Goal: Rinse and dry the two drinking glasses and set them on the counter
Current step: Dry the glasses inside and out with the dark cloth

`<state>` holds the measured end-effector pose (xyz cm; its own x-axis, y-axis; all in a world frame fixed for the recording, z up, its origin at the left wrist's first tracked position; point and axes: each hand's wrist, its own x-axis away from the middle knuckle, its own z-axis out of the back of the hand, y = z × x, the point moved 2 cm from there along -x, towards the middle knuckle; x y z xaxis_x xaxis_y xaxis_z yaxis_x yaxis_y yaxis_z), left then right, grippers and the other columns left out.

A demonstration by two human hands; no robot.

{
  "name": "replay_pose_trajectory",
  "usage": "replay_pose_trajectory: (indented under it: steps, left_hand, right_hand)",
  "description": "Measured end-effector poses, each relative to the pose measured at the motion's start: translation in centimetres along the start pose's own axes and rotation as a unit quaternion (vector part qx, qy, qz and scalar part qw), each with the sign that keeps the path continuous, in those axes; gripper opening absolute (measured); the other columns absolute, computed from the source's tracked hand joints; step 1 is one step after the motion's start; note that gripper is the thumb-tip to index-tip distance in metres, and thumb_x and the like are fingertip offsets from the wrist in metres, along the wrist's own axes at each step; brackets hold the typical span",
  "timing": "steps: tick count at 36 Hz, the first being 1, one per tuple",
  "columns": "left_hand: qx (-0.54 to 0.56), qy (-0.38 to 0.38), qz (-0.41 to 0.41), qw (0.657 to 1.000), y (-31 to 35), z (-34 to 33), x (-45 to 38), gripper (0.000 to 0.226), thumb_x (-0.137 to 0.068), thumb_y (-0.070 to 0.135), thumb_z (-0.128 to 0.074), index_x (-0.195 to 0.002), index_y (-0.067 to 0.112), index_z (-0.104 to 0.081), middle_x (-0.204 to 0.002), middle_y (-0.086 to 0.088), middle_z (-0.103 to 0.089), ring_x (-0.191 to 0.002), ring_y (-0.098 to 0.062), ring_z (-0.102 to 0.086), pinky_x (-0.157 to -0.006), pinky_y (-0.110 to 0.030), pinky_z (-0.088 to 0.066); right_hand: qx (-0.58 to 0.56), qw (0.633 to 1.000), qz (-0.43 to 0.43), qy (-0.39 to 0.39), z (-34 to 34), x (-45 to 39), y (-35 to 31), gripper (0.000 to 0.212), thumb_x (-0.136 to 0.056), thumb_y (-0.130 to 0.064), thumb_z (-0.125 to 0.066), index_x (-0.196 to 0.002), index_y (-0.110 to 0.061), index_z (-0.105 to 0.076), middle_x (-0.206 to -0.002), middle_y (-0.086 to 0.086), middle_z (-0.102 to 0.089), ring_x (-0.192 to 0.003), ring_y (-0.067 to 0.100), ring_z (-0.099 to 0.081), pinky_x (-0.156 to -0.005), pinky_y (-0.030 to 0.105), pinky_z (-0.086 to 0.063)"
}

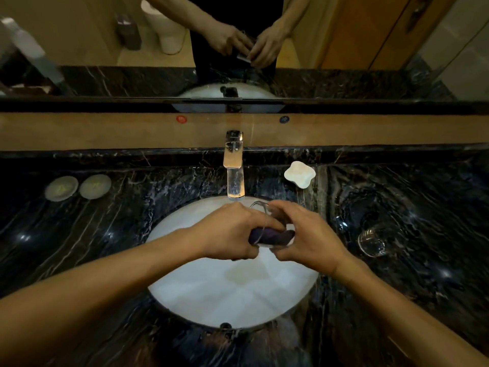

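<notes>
Hands meet over the basin (pixel 201 295): right hand (pixel 311 241) fingers clamped on one glass (pixel 260 221), left hand (pixel 230 231) pinching a purple cloth (pixel 275 237) inside. Second glass (pixel 371 243) waits near the desk's (pixel 105 247) right edge. Wipe right round the rim, gently.

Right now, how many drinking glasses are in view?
2. One glass is held over the sink between both hands, with a dark cloth pushed into it. The other glass sits on the counter, right of the basin.
</notes>
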<state>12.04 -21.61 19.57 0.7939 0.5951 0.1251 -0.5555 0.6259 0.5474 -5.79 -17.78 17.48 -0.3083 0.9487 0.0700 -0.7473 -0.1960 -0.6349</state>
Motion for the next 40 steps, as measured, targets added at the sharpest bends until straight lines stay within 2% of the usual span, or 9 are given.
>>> replay_pose_trajectory:
  steps: [4,8,13,17,19,23,29,36,40]
  left_hand:
    - [0.224,0.018,0.13,0.966,-0.4,-0.6,-0.2,0.041,-0.071,0.009,-0.075,-0.106,0.03,-0.07,-0.076,0.011,-0.067,-0.056,-0.003,-0.058,-0.051,-0.024,-0.052]
    - [0.446,0.0,0.214,0.869,-1.0,-1.1,-0.4,0.037,-0.069,0.003,-0.08,-0.105,0.009,-0.069,-0.09,-0.009,-0.072,-0.078,-0.015,-0.066,-0.077,-0.03,-0.055]
    - [0.477,0.006,0.221,0.851,-1.4,-1.5,0.1,0.036,-0.07,0.005,-0.08,-0.105,0.008,-0.069,-0.093,-0.013,-0.073,-0.081,-0.017,-0.068,-0.082,-0.034,-0.056]
    - [0.31,0.002,0.112,0.944,-1.1,-1.3,0.5,0.034,-0.074,0.016,-0.081,-0.101,0.033,-0.07,-0.084,0.005,-0.072,-0.074,-0.009,-0.066,-0.07,-0.025,-0.052]
    - [0.137,-0.018,0.01,0.99,-0.3,-0.8,0.7,0.039,-0.077,0.026,-0.073,-0.111,0.043,-0.065,-0.085,0.008,-0.068,-0.072,-0.01,-0.061,-0.065,-0.03,-0.05]
    - [-0.127,-0.042,-0.154,0.979,1.4,0.3,1.0,0.056,-0.081,0.03,-0.059,-0.133,0.046,-0.048,-0.12,0.016,-0.064,-0.087,-0.017,-0.06,-0.059,-0.031,-0.045]
    - [-0.071,0.013,-0.057,0.996,0.0,0.1,0.1,0.064,-0.074,0.02,-0.062,-0.132,0.046,-0.05,-0.121,0.012,-0.066,-0.093,-0.021,-0.064,-0.068,-0.038,-0.052]
    - [0.294,0.076,0.129,0.944,0.4,-0.8,-0.7,0.021,-0.074,0.015,-0.078,-0.092,0.02,-0.068,-0.083,-0.007,-0.07,-0.074,-0.016,-0.067,-0.076,-0.046,-0.056]
    - [0.331,0.06,0.138,0.931,0.2,-0.7,-0.7,0.023,-0.074,0.012,-0.079,-0.094,0.016,-0.069,-0.086,-0.012,-0.071,-0.077,-0.023,-0.068,-0.08,-0.051,-0.055]
  right_hand:
    - [0.128,0.987,0.064,0.077,-1.1,-0.6,0.4,0.084,-0.061,-0.023,-0.082,-0.134,-0.026,-0.042,-0.12,0.001,-0.061,-0.106,0.024,-0.059,-0.086,0.038,-0.051]
    - [0.218,0.955,0.112,0.167,-2.1,-1.0,0.7,0.078,-0.065,-0.027,-0.086,-0.132,-0.013,-0.048,-0.116,0.012,-0.063,-0.098,0.032,-0.061,-0.078,0.041,-0.052]
    - [0.179,0.974,0.083,0.107,-1.9,-1.1,0.4,0.084,-0.066,-0.028,-0.082,-0.139,-0.026,-0.04,-0.126,0.003,-0.058,-0.108,0.026,-0.058,-0.082,0.044,-0.054]
    - [-0.007,0.995,-0.017,-0.101,0.6,-1.7,-0.5,0.095,-0.063,-0.034,-0.088,-0.141,-0.045,-0.036,-0.133,-0.019,-0.053,-0.113,0.003,-0.056,-0.095,0.026,-0.05]
    - [-0.124,0.961,-0.059,-0.238,1.6,-2.2,-0.2,0.094,-0.064,-0.025,-0.091,-0.141,-0.042,-0.04,-0.13,-0.014,-0.061,-0.112,0.008,-0.062,-0.1,0.035,-0.052]
    - [-0.213,0.911,-0.047,-0.351,2.2,-2.2,-0.2,0.091,-0.066,-0.007,-0.088,-0.143,-0.023,-0.042,-0.13,0.004,-0.063,-0.121,0.022,-0.061,-0.109,0.048,-0.044]
    - [-0.013,0.997,0.015,-0.078,1.5,-1.3,-1.0,0.088,-0.063,-0.026,-0.083,-0.137,-0.041,-0.039,-0.111,-0.025,-0.061,-0.101,0.003,-0.06,-0.086,0.027,-0.053]
    - [0.203,0.942,0.148,0.22,-0.8,-1.3,-0.1,0.065,-0.076,-0.023,-0.073,-0.136,-0.015,-0.05,-0.115,0.012,-0.064,-0.099,0.032,-0.062,-0.081,0.044,-0.051]
    - [0.185,0.948,0.121,0.227,-1.5,-0.9,-0.2,0.065,-0.074,-0.025,-0.073,-0.137,-0.015,-0.054,-0.116,0.01,-0.063,-0.101,0.03,-0.061,-0.082,0.044,-0.052]
